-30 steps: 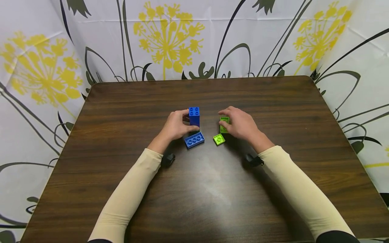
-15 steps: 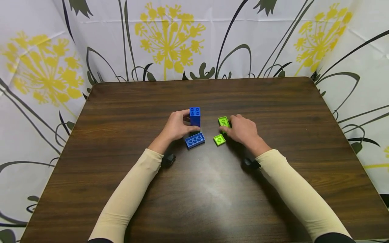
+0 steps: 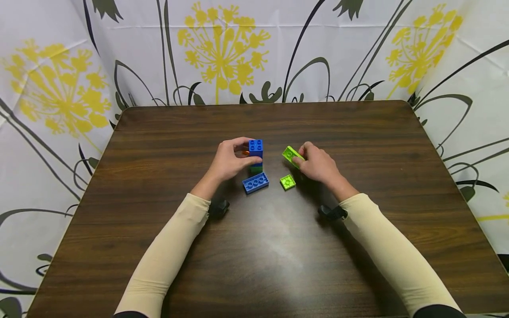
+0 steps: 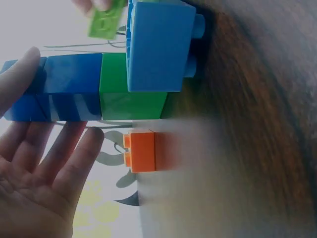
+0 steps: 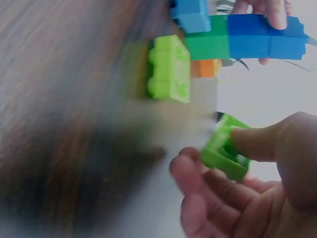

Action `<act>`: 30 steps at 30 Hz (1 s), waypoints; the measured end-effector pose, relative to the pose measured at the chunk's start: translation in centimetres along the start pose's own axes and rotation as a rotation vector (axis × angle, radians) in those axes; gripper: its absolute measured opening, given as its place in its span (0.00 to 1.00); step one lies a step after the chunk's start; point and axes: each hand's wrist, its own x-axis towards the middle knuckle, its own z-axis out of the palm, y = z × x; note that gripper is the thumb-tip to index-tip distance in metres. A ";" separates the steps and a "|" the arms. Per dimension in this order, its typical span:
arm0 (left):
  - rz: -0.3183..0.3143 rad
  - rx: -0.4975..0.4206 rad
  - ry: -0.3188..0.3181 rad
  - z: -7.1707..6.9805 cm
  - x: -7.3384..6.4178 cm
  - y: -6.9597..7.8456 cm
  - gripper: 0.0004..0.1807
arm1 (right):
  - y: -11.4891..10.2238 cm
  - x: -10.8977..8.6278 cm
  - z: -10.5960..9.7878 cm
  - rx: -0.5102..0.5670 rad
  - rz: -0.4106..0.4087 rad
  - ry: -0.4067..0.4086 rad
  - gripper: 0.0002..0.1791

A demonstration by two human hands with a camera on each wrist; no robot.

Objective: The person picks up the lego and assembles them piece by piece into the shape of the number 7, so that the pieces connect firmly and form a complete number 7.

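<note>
My left hand (image 3: pixel 227 160) grips a tower of toy building bricks (image 3: pixel 256 145), thumb on one side and fingers on the other. Two dark blue bricks (image 4: pixel 74 74) sit on a green brick (image 4: pixel 114 79) at its base. My right hand (image 3: pixel 320 165) pinches a long lime green brick (image 5: pixel 225 156) between thumb and fingers, its hollow underside showing. A smaller lime brick (image 3: pixel 287 182) lies upside down on the table in front of that hand. Just in front of the tower rests a lighter blue brick (image 3: pixel 256 183), also hollow side up.
An orange brick (image 4: pixel 142 151) stands behind the tower, mostly hidden by my left hand in the head view. The bricks are near the middle of a dark wooden table (image 3: pixel 179 132). A flower-patterned curtain (image 3: pixel 222 53) hangs behind its far edge.
My right hand has taken hold of the long lime brick and tilted it up off the table. My left hand has moved up the tower slightly, so the green base now shows.
</note>
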 end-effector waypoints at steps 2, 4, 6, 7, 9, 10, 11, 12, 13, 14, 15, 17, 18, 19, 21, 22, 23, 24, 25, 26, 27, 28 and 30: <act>-0.003 -0.021 0.006 0.0 0.0 0.0 0.27 | -0.4 0.0 -0.2 0.092 -0.026 0.001 0.14; 0.003 -0.019 0.011 0.0 0.0 -0.1 0.26 | -1.0 -0.1 -0.4 0.183 -0.054 -0.012 0.13; 0.015 -0.015 0.017 0.0 0.0 -0.2 0.25 | -1.7 -0.2 -0.6 0.252 -0.078 -0.020 0.12; 0.021 -0.014 0.019 0.0 0.0 -0.2 0.25 | -2.1 -0.3 -0.8 0.274 -0.089 -0.021 0.13; 0.032 -0.010 0.023 0.0 0.0 -0.3 0.25 | -2.8 -0.4 -1.0 0.303 -0.116 -0.028 0.16; 0.035 -0.007 0.023 0.0 0.1 -0.3 0.25 | -3.1 -0.5 -1.1 0.315 -0.133 -0.033 0.17; 0.039 -0.004 0.022 0.0 0.1 -0.3 0.25 | -3.4 -0.5 -1.1 0.334 -0.152 -0.039 0.18; 0.041 0.000 0.021 0.0 0.2 -0.3 0.25 | -3.7 -0.5 -1.2 0.348 -0.169 -0.045 0.19; 0.043 0.001 0.020 0.0 0.2 -0.2 0.25 | -4.0 -0.5 -1.2 0.363 -0.184 -0.053 0.19; 0.042 0.004 0.017 0.0 0.2 -0.2 0.25 | -4.3 -0.4 -1.2 0.377 -0.194 -0.059 0.19; 0.042 0.004 0.014 0.0 0.2 -0.1 0.25 | -4.5 -0.4 -1.2 0.399 -0.201 -0.063 0.19; 0.040 0.002 0.008 0.0 0.1 0.2 0.24 | -5.0 -0.3 -1.3 0.443 -0.216 -0.063 0.19; 0.039 -0.001 0.005 0.0 0.0 0.7 0.24 | -5.3 -0.3 -1.3 0.460 -0.219 -0.060 0.19; 0.036 -0.003 0.003 -0.1 -0.2 1.1 0.24 | -5.5 -0.3 -1.3 0.482 -0.224 -0.058 0.19; 0.033 -0.003 -0.001 -0.2 -0.4 2.0 0.23 | -6.0 -0.2 -1.3 0.516 -0.243 -0.057 0.20; 0.031 -0.002 -0.003 -0.3 -0.6 2.5 0.23 | -6.3 -0.2 -1.3 0.527 -0.260 -0.055 0.20; 0.030 -0.005 -0.006 -0.4 -0.7 2.8 0.22 | -6.6 -0.1 -1.3 0.535 -0.275 -0.057 0.21; 0.032 -0.009 -0.008 -0.4 -0.8 3.1 0.22 | -6.8 0.0 -1.3 0.535 -0.294 -0.060 0.22; 0.032 -0.012 -0.008 -0.4 -0.8 3.2 0.22 | -7.1 0.0 -1.3 0.530 -0.320 -0.062 0.23; 0.035 -0.019 -0.009 -0.5 -0.8 3.2 0.22 | -7.3 0.1 -1.3 0.514 -0.351 -0.062 0.24; 0.037 -0.025 -0.011 -0.5 -0.8 3.3 0.21 | -7.5 0.2 -1.2 0.488 -0.381 -0.056 0.24; 0.040 -0.032 -0.012 -0.6 -0.8 3.3 0.21 | -7.7 0.3 -1.1 0.464 -0.411 -0.049 0.24; 0.042 -0.037 -0.013 -0.6 -0.9 3.4 0.21 | -8.0 0.4 -0.9 0.397 -0.460 -0.022 0.25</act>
